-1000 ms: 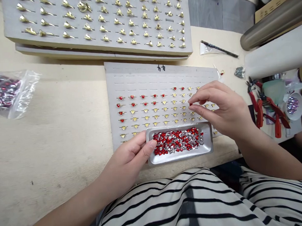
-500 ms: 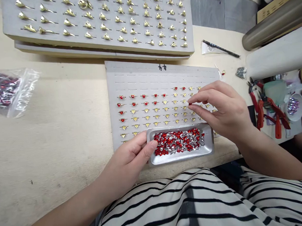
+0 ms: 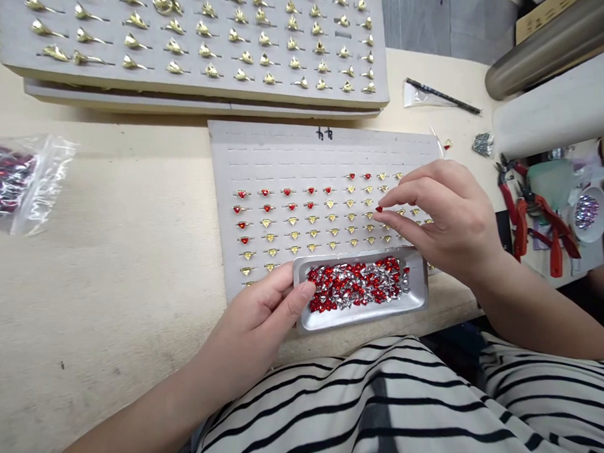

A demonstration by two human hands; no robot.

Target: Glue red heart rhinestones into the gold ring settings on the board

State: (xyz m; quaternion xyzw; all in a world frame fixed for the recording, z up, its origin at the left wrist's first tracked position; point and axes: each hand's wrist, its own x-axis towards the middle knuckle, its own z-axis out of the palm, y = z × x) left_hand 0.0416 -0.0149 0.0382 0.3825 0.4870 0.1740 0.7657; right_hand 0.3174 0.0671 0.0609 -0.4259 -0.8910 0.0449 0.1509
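My left hand (image 3: 273, 308) grips the left end of a small metal tray (image 3: 362, 319), thumb over its rim. Red, silver-backed rhinestones (image 3: 352, 284) fill much of the tray. Between the thumb and index fingertip of my right hand (image 3: 442, 224) is a single red rhinestone (image 3: 379, 209), held above the ring board. That grey foam board (image 3: 278, 137) lies flat behind the tray, with rows of gold rings (image 3: 331, 218) in its slits. Several rings at the left and top carry red stones; others show bare gold triangular settings. My right hand hides some rings.
A thicker foam board (image 3: 200, 91) full of gold rings lies at the back. To the left is a zip bag (image 3: 14, 185) of stones. On the right are red-handled pliers (image 3: 552, 222), a white dish (image 3: 589, 215) of shiny stones and a black stick (image 3: 444, 97).
The red rhinestone shows more fully between my right fingertips, whose grip has shifted slightly. My left hand and the tray stay in place; the view has shifted a little.
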